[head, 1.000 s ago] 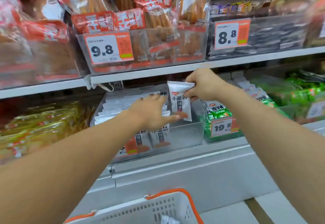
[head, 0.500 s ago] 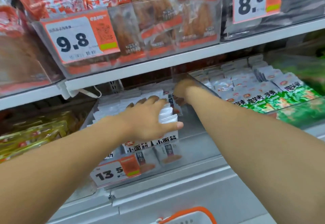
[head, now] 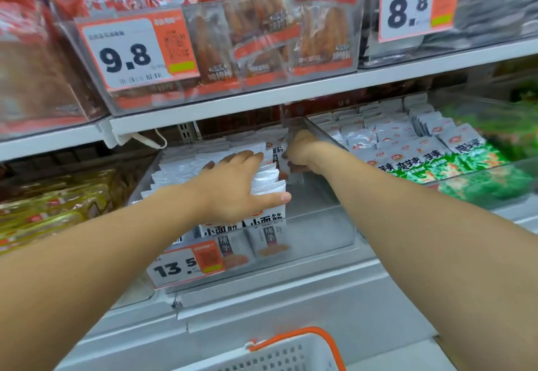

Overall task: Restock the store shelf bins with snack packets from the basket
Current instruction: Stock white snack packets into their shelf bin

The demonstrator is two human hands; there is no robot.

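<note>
Head view: the left hand point(head: 235, 187) lies flat, fingers straight, pressing the row of white packets point(head: 266, 180) in the clear bin point(head: 320, 225). The right hand point(head: 301, 149) reaches deep into the same bin, its grip clenched round one packet point(head: 278, 156). The basket point(head: 279, 353) sits below.

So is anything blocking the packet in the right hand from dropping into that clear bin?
Nothing visible does. The right hand holds the packet at the back of the clear bin, over its bare right side. The left hand presses the stacked packets aside to the left.
</note>
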